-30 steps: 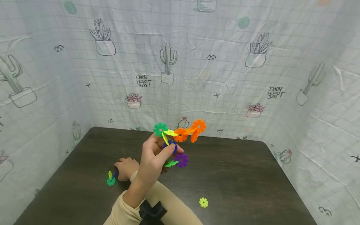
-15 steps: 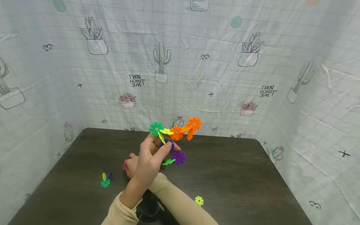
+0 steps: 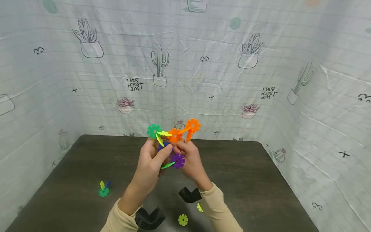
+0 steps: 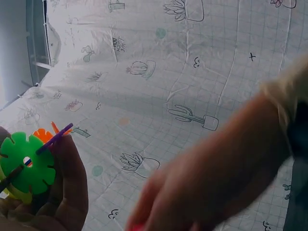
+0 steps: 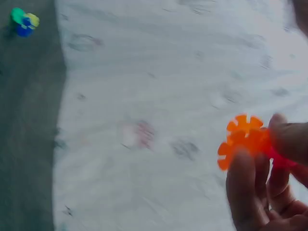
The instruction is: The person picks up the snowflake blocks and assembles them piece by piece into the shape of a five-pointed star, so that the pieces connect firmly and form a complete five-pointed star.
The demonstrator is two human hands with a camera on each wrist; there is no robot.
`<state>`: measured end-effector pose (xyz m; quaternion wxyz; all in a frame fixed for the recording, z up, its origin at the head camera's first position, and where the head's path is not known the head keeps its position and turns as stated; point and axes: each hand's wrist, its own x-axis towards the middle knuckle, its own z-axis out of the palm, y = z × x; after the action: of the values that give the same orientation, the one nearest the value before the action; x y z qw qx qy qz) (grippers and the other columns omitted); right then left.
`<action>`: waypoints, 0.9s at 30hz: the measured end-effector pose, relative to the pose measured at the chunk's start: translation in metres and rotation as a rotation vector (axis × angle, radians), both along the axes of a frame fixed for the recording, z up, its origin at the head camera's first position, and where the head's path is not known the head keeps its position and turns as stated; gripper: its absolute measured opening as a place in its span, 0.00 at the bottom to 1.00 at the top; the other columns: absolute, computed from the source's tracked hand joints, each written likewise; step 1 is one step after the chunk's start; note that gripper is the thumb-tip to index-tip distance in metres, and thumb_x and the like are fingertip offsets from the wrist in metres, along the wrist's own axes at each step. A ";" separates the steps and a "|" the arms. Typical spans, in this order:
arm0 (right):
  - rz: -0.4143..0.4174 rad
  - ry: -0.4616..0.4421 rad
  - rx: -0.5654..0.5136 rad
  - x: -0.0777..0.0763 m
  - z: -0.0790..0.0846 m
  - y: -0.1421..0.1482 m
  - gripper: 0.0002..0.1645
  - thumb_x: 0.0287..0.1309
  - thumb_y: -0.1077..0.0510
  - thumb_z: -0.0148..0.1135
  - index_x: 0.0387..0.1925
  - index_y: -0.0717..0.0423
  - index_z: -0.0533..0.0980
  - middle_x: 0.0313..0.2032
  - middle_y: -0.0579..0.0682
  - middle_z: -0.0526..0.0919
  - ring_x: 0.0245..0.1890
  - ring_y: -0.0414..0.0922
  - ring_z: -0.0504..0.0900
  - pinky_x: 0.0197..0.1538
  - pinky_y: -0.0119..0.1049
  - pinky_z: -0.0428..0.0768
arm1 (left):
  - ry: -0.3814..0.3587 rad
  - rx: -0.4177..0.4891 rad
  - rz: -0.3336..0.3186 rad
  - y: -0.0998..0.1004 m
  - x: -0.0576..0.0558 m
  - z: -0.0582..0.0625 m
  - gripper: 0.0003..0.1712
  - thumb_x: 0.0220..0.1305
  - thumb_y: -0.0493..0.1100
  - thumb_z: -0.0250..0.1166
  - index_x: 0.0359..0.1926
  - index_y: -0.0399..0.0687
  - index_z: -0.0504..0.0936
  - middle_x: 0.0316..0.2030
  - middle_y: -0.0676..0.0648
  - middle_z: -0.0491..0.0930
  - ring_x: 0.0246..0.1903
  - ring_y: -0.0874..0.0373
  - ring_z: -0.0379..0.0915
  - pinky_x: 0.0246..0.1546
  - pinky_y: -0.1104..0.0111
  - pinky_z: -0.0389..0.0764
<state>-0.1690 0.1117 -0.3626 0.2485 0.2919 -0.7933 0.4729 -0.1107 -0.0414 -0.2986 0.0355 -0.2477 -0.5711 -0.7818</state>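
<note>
My left hand [image 3: 147, 166] pinches a blue flower-shaped disc [image 3: 166, 148] between thumb and fingers. It belongs to a raised chain of interlocking plastic discs, with a teal-green disc [image 3: 152, 132] and orange discs [image 3: 175, 136] above, and a purple disc [image 3: 177, 160] below. Close behind the chain's right side is my right hand [image 3: 192, 161], its fingers partly hidden by the discs. The right wrist view has thumb and fingers pinching a pinkish-red disc [image 5: 280, 160] right at orange discs [image 5: 243, 139]. A bright green disc [image 4: 29, 166] of the chain faces the left wrist camera.
On the dark table [image 3: 240, 180], a small joined cluster of green, yellow and blue discs [image 3: 103, 192] lies at the left. Loose yellow discs [image 3: 183, 220] lie near the front, one partly covered by the right sleeve [image 3: 218, 206]. Cactus-print cloth [image 3: 185, 80] encloses the back and sides.
My right hand has left the small cluster on the left and come across behind the left arm to the chain, bringing the pinkish-red disc. The left hand keeps holding the chain up.
</note>
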 end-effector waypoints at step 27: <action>0.050 0.272 -0.430 0.063 0.007 0.062 0.15 0.51 0.83 0.64 0.42 0.71 0.81 0.29 0.51 0.83 0.23 0.39 0.82 0.29 0.26 0.82 | -0.139 -0.111 0.097 0.014 -0.003 0.012 0.20 0.67 0.30 0.63 0.54 0.36 0.64 0.36 0.53 0.79 0.25 0.61 0.67 0.18 0.73 0.64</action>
<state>-0.1056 0.1736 -0.3560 0.3978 0.3128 -0.6263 0.5931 -0.1142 -0.0277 -0.2868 0.0198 -0.1668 -0.6260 -0.7615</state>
